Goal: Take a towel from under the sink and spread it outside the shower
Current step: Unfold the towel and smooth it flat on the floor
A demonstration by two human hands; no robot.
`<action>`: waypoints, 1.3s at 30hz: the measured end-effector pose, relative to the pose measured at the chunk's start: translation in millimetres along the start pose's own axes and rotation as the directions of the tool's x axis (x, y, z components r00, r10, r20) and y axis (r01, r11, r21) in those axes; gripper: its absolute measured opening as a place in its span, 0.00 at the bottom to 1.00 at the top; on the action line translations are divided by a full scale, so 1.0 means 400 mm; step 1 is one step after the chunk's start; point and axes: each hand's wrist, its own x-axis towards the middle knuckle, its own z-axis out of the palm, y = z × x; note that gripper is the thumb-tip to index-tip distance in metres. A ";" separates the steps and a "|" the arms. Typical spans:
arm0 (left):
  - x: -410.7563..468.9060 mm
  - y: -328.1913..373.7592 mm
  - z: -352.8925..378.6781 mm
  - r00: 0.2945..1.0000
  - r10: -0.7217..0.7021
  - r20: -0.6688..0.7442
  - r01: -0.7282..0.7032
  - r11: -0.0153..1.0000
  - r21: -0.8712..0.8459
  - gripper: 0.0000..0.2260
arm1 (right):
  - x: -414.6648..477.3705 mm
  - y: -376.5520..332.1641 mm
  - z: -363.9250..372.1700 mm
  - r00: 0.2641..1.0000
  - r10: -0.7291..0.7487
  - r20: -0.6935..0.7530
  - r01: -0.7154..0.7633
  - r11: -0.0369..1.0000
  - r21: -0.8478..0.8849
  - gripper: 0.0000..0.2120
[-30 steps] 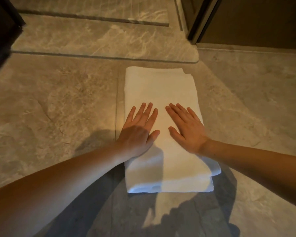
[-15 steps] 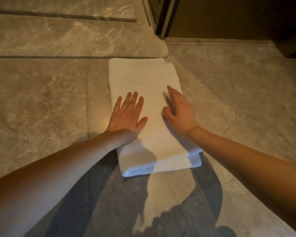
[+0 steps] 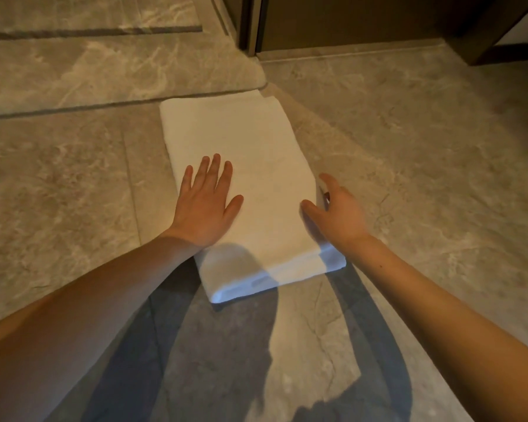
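White towel [image 3: 244, 166], folded into a thick oblong of several layers, lies flat on the grey-brown marble-pattern floor [image 3: 409, 141]. Its far short edge sits just beside a raised stone threshold [image 3: 110, 77] that runs across the upper left of the head view; its near end, with the folded layers showing, points toward the camera.

Left hand [image 3: 206, 205]: palm down on the left half of the towel, 4 fingers [image 3: 215, 166] extended and lying close, thumb angled out to the right. Grip flat and spread, nothing pinched. Heel of the hand sits at the towel's left edge.

Right hand [image 3: 337, 211]: at the towel's right long edge, turned on its side, thumb resting on the top layer, fingers curled down along the edge. Grip partly curled around the edge; cannot tell whether the fingertips are under a layer or only touching the side.

Both bare forearms reach in from the lower corners. Their shadows fall on the floor and across the towel's near end. Dark wood door frame [image 3: 250, 22] stands at top centre, beyond the threshold's end.
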 end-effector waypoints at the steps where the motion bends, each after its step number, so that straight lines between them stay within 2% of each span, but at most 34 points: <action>1: 0.000 0.000 0.000 1.000 -0.001 0.000 0.001 1.000 0.002 0.30 | 0.002 -0.002 -0.004 1.000 -0.014 -0.018 0.014 0.999 0.032 0.32; 3: 0.000 -0.001 0.002 1.000 -0.001 -0.002 0.001 1.000 -0.001 0.30 | 0.005 -0.003 -0.016 1.000 -0.002 -0.025 0.002 0.999 0.033 0.30; 6: 0.003 -0.004 0.007 1.000 0.000 0.000 0.000 1.000 -0.002 0.30 | -0.001 0.000 -0.036 0.990 0.127 0.061 -0.121 0.988 -0.092 0.25; 10: 0.004 -0.005 0.011 1.000 -0.002 -0.004 0.002 1.000 -0.002 0.30 | -0.022 0.004 -0.045 0.957 0.246 0.152 -0.226 0.964 -0.137 0.25; 14: 0.004 -0.006 0.012 1.000 0.001 -0.009 -0.001 1.000 -0.013 0.30 | -0.037 0.002 -0.044 0.972 0.185 0.145 -0.192 0.981 0.036 0.24; 19: 0.003 -0.007 0.011 1.000 0.005 -0.011 -0.005 1.000 -0.022 0.30 | -0.064 0.014 -0.037 0.989 0.137 -0.049 -0.119 0.956 0.270 0.25; 23: 0.002 -0.006 0.010 1.000 0.006 -0.005 -0.006 1.000 -0.020 0.30 | -0.075 0.016 -0.039 0.978 0.196 -0.074 -0.153 0.909 0.387 0.29; 26: 0.002 -0.007 0.009 1.000 0.006 -0.003 -0.006 1.000 -0.020 0.30 | -0.074 0.015 -0.060 0.973 0.230 0.034 -0.224 0.889 0.399 0.33; 28: 0.003 -0.007 0.009 1.000 0.006 -0.001 -0.006 1.000 -0.022 0.30 | -0.072 0.009 -0.080 0.973 0.193 0.127 -0.229 0.873 0.430 0.36; 31: 0.003 -0.006 0.007 1.000 -0.001 0.006 0.002 1.000 -0.016 0.30 | -0.065 0.001 -0.111 0.964 0.034 0.265 -0.165 0.857 0.489 0.36; 35: 0.003 -0.005 0.006 1.000 0.001 0.017 -0.001 1.000 -0.013 0.30 | -0.057 -0.029 -0.128 0.884 -0.185 0.429 -0.013 0.908 0.418 0.34; 37: 0.002 -0.007 0.006 1.000 0.006 0.019 -0.006 1.000 -0.009 0.30 | -0.047 -0.041 -0.122 0.871 -0.188 0.454 -0.030 0.902 0.431 0.30; 39: 0.001 -0.008 0.007 1.000 0.010 0.019 -0.009 1.000 -0.007 0.30 | -0.041 -0.044 -0.113 0.883 -0.113 0.456 -0.135 0.869 0.476 0.26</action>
